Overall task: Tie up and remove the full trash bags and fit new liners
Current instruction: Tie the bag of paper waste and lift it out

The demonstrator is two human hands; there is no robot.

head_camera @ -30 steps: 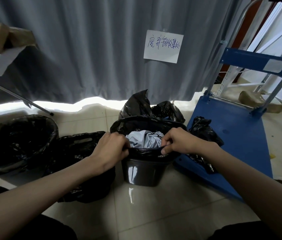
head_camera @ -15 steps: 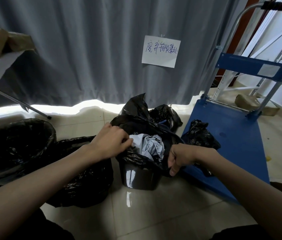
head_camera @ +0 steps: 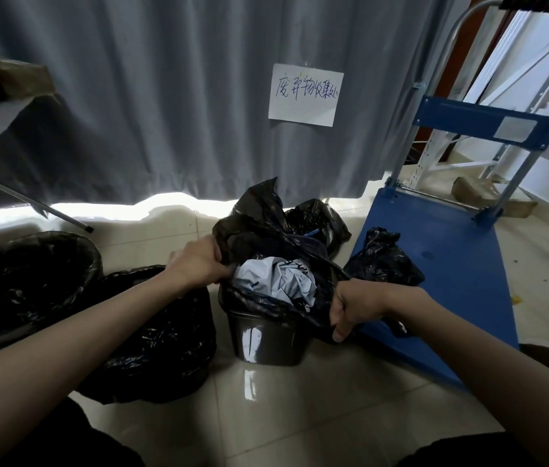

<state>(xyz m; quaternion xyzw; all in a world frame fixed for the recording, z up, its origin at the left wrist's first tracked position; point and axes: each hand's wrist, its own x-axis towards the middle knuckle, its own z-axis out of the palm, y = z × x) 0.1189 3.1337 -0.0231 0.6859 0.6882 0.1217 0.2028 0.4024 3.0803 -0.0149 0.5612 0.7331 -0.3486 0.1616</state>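
A small dark bin point(head_camera: 266, 342) stands on the tiled floor in the middle, lined with a black trash bag point(head_camera: 259, 237) holding crumpled pale blue-grey waste point(head_camera: 276, 281). My left hand point(head_camera: 197, 262) grips the bag's left edge, pulled up off the rim. My right hand point(head_camera: 350, 308) grips the bag's right edge in a fist, drawn out past the bin's right side. The bag mouth is stretched open between both hands.
A lined black bin point(head_camera: 27, 281) and a full black bag point(head_camera: 158, 335) sit at left. More black bags lie behind the bin point(head_camera: 317, 220) and on the blue cart point(head_camera: 434, 264) at right point(head_camera: 384, 261). A grey curtain point(head_camera: 165, 96) carries a paper sign point(head_camera: 305, 95).
Both hands have lifted the liner's edges off the bin rim. The left hand pulled its edge up, the right hand pulled its edge outward to the right and lower.
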